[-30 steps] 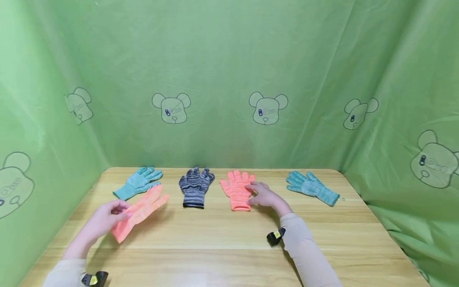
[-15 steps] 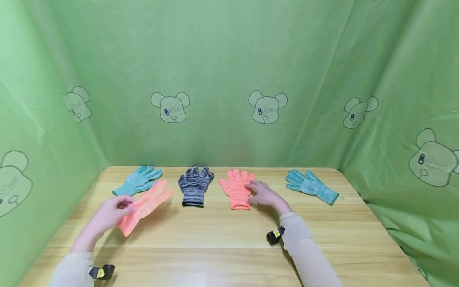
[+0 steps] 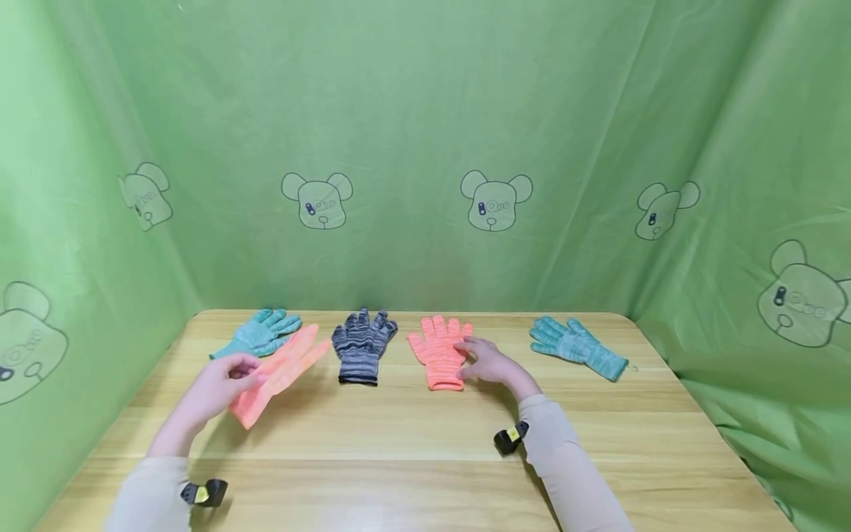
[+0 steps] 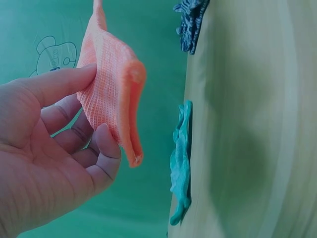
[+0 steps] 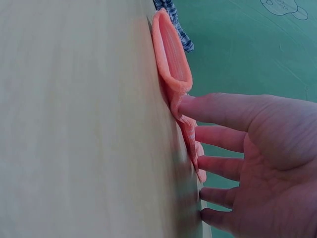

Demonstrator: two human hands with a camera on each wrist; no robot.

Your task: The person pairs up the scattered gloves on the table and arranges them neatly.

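My left hand (image 3: 216,389) pinches an orange knitted glove (image 4: 111,84) near its cuff and holds it above the table; its fingers point away and to the right. Another orange glove (image 3: 442,355) lies flat with its fingers toward the back. My right hand (image 3: 492,362) rests on its right edge, with thumb and fingers spread, as the right wrist view shows the thumb touching it near the open cuff (image 5: 172,54). Between the two orange gloves lies a dark grey striped glove (image 3: 362,347).
A teal glove (image 3: 259,332) lies at the back left, partly behind the held glove. A second teal glove (image 3: 578,347) lies to the right of my right hand. Green curtains (image 3: 412,96) with bear prints surround the wooden table (image 3: 399,443) at the back and sides.
My left hand has carried the orange glove to the right and slightly away, toward the dark grey glove. My right hand has stayed on the other orange glove.
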